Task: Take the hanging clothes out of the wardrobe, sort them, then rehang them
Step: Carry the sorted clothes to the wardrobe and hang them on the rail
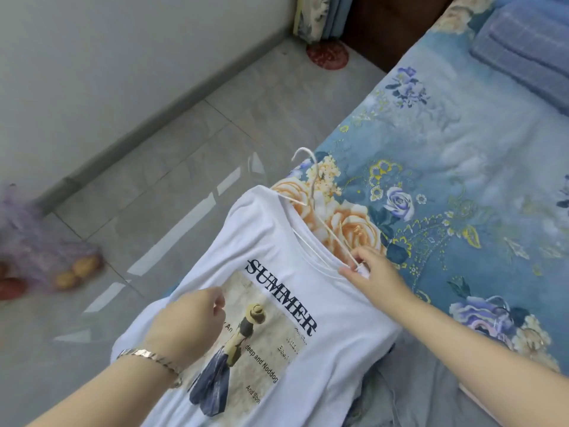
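A white T-shirt [277,251] printed with "SUMMER" and a picture lies face up over the edge of the bed. A thin white hanger [311,177] sits in its neck, one shoulder still inside the shirt, the hook pointing away from me. My right hand [372,272] pinches the hanger's free end together with the collar at the neck opening. My left hand [191,325] lies curled on the shirt's chest print; what it grips is hidden under the fingers. A gold bracelet is on my left wrist.
The bed [446,180] has a blue floral sheet and a folded blue blanket [523,47] at the far right. Grey cloth [425,392] lies under the shirt near me. On the tiled floor [172,167] to the left stands a purple mesh bag [40,248] of produce.
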`<state>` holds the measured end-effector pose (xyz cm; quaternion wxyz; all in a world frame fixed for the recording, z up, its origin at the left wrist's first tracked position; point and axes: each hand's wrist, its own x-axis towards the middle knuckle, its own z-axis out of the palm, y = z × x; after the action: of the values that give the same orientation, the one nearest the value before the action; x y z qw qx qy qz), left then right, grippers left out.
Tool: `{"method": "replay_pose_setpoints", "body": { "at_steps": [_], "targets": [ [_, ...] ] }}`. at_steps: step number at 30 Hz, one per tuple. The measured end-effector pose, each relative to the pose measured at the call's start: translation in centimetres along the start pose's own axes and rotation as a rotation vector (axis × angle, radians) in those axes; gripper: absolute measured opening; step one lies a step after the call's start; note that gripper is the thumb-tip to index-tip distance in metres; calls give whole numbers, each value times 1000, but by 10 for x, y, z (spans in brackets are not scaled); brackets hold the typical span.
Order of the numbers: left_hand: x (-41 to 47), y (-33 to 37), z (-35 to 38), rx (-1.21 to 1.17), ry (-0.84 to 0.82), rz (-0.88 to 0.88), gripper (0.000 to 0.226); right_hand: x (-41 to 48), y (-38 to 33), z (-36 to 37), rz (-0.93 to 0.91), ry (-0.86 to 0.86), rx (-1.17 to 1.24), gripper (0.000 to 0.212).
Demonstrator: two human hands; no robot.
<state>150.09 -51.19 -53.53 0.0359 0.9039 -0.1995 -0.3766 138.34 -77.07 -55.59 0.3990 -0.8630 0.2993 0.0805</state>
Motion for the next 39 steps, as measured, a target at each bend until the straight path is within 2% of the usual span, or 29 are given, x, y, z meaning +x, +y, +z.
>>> {"method": "replay_pose_setpoints", "body": {
  "at_steps": [3, 8, 12, 15, 17, 23, 27, 33, 39],
  "targets": [
    [-51, -20, -22, -36, 88, -11, 15, -39, -61, -6, -133, -70, 10, 36],
    [-166, -66, -48, -37, 305, -24, 12, -129, -161, -9, -342, -23, 10, 40],
    [-270, -106, -54, -71, 460, -73, 19, -219, -232, -9, -526, 22, -6, 44],
    [-351, -132, -53, -101, 526, -121, 23, -279, -278, -2, -620, 9, 28, 27],
    [-400, -149, -48, -143, 554, -174, 25, -315, -305, 3, -650, -78, 74, 15],
    [-534, -181, -10, -302, 662, -365, 17, -423, -374, 15, -830, -380, 130, 22],
    [-610, -181, 29, -423, 769, -551, 17, -489, -397, 30, -1010, -567, 12, 25],
    [-728, -149, 107, -599, 904, -906, 17, -597, -396, 42, -1306, -698, -147, 32],
    [-858, -83, 203, -655, 942, -1237, 15, -725, -374, 37, -1542, -984, -282, 26]
  ]
}}
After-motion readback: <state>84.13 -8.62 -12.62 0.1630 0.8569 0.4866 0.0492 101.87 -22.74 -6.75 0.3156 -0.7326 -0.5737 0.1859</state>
